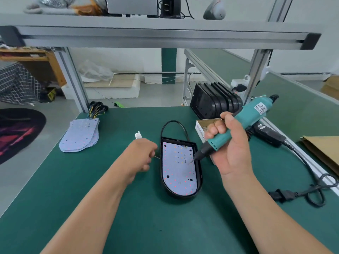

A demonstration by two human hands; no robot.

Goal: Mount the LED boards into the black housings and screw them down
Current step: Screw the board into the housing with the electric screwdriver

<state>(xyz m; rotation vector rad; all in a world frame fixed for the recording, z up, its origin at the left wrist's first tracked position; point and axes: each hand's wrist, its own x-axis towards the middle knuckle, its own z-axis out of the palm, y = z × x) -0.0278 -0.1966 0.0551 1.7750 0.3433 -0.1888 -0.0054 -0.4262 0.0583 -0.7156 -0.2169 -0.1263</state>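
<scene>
A black housing (199, 173) lies in the middle of the green table (110, 208) with a white LED board (177, 173) seated inside it. My right hand (231, 149) grips a teal electric screwdriver (244, 120), its bit tip down over the board's right side. My left hand (142, 156) hovers just left of the housing, fingers curled, pinching what looks like a small screw; I cannot make it out clearly. A stack of loose LED boards (79, 134) with wires lies at the far left. Empty black housings (216, 101) stand stacked at the back right.
An open cardboard box of screws (201, 127) sits behind the housing, right of its black cable loop (174, 123). A small white part (138, 135) lies near my left hand. A black power adapter (269, 134) and its cord (315, 191) run along the right edge. A brown envelope (322, 151) lies far right.
</scene>
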